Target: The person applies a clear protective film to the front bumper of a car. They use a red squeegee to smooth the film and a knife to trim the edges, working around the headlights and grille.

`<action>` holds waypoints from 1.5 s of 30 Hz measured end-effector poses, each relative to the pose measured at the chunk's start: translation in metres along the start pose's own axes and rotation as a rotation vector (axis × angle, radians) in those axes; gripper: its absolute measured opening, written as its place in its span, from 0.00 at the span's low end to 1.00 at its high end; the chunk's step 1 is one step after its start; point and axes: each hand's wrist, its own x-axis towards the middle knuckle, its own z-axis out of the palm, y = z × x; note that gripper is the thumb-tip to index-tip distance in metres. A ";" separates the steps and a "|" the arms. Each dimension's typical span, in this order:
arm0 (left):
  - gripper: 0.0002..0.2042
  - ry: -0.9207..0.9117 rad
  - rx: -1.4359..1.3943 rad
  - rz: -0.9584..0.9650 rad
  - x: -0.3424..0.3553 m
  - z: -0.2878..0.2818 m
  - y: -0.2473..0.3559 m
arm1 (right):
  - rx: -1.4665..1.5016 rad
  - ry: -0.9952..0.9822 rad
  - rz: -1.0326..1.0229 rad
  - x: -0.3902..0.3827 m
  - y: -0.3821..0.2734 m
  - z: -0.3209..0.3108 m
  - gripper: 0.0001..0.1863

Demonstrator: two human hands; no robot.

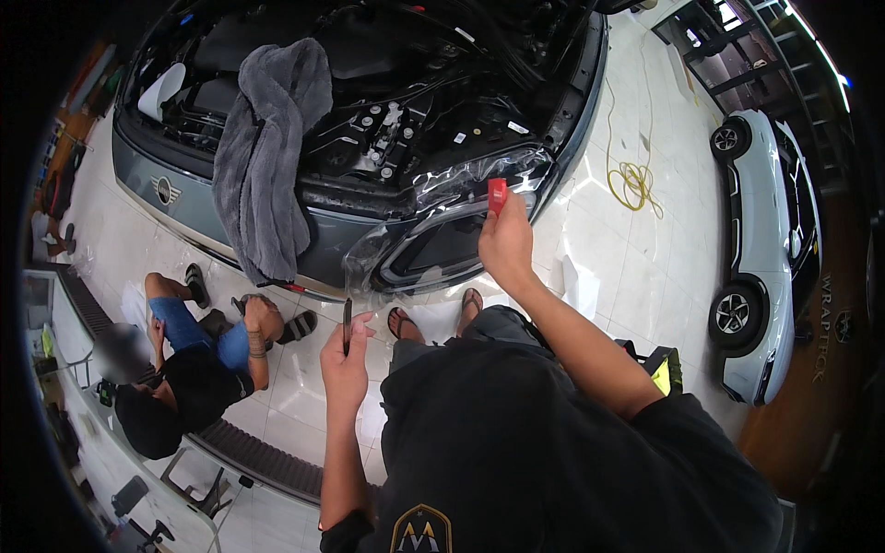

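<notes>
In my right hand [505, 235] is a small red flat tool [497, 194], held at the upper edge of the car's headlight [433, 249], where wrinkled clear film [470, 175] lies. My left hand [344, 364] grips a slim dark tool [348, 328] upright, below the headlight's left end. More clear film [363, 267] hangs loosely from that corner of the bumper. A grey fluffy towel [258, 157] is draped over the front of the grey-blue car [152, 189], whose engine bay is exposed.
A person [194, 387] in black top and blue shorts sits at lower left beside grey workshop furniture [88, 433]. A white car [765, 258] stands at right. A yellow hose [631, 189] lies coiled on the tiled floor [673, 276]. White sheets [579, 290] lie near my feet.
</notes>
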 end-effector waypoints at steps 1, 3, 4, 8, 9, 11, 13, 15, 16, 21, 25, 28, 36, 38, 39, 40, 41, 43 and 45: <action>0.17 -0.008 -0.005 -0.001 0.001 0.002 0.000 | -0.014 -0.004 0.093 -0.003 0.002 0.004 0.12; 0.18 -0.026 -0.012 -0.001 0.003 0.010 0.004 | -0.051 -0.088 -0.140 -0.022 -0.014 0.035 0.11; 0.18 -0.054 -0.011 -0.003 0.003 0.014 0.010 | 0.004 -0.219 -0.081 -0.030 -0.029 0.050 0.12; 0.19 -0.079 -0.039 0.044 0.005 0.014 0.026 | 0.125 -0.089 -0.026 -0.023 -0.025 0.039 0.12; 0.19 -0.062 -0.056 0.066 0.005 0.013 0.027 | 0.118 -0.032 -0.024 -0.015 -0.013 0.027 0.14; 0.18 -0.039 -0.067 0.060 0.010 0.013 0.018 | 0.249 0.004 0.186 -0.008 0.005 0.010 0.12; 0.17 -0.058 -0.067 0.049 0.013 0.019 0.020 | 0.224 0.103 0.091 -0.010 0.013 0.024 0.12; 0.17 -0.081 -0.067 0.027 0.015 0.025 0.024 | 0.252 -0.019 -0.025 -0.016 -0.004 0.048 0.11; 0.17 -0.086 -0.066 0.026 0.014 0.027 0.025 | 0.295 -0.113 -0.028 -0.018 -0.018 0.048 0.12; 0.15 -0.090 -0.109 -0.018 0.008 0.018 0.023 | 0.399 -0.392 -0.337 -0.031 -0.075 -0.050 0.12; 0.15 -0.143 -0.279 -0.144 0.012 0.031 0.015 | 0.518 -0.513 -0.822 -0.035 -0.139 -0.168 0.14; 0.16 -0.194 -0.258 -0.065 0.014 0.057 0.024 | 0.502 -0.535 -0.990 -0.031 -0.164 -0.208 0.08; 0.16 -0.349 -0.205 0.036 0.021 0.118 0.055 | 0.753 -0.163 -1.055 -0.019 -0.143 -0.206 0.15; 0.18 -0.386 -0.222 0.055 0.022 0.135 0.058 | 0.799 -0.179 -1.073 -0.006 -0.126 -0.206 0.14; 0.18 -0.368 -0.222 0.041 0.020 0.143 0.068 | 0.815 -0.217 -1.045 -0.001 -0.113 -0.207 0.14; 0.17 -0.342 -0.220 0.025 0.018 0.151 0.081 | 0.837 -0.259 -1.019 0.005 -0.099 -0.205 0.13; 0.16 -0.314 -0.219 0.008 0.018 0.162 0.088 | 0.841 -0.371 -0.936 0.013 -0.080 -0.210 0.12; 0.16 -0.270 -0.235 0.052 0.022 0.189 0.086 | 0.720 -0.553 -0.696 0.036 -0.036 -0.207 0.20; 0.12 -0.306 -0.262 0.037 0.026 0.210 0.089 | 0.565 -0.743 -0.341 0.041 0.034 -0.170 0.35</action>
